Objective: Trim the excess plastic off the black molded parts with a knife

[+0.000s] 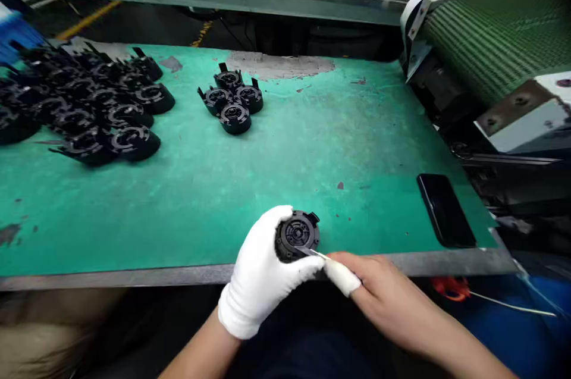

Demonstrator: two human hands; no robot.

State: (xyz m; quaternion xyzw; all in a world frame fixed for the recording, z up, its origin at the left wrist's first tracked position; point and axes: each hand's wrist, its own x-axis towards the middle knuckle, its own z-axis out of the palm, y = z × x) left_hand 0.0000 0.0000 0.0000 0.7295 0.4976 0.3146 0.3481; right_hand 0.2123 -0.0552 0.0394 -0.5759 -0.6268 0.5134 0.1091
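My left hand (263,272), in a white glove, is closed around the side of a round black plastic part (298,231) near the table's front edge. Concentric rings and small ribs show on the part's upturned face, and a tab sticks out at its upper right. My right hand (375,284) is bare except for a white cover on the thumb. Its fingers pinch a small knife (307,250), whose thin blade lies over the lower rim of the part. Most of the knife's handle is hidden in the hand.
Several similar black parts (234,117) stand grouped on the green tabletop (321,147). A larger cluster of them (134,142) fills the left. A black phone (446,210) lies at right, below a green conveyor belt (504,28). A metal ledge crosses the back.
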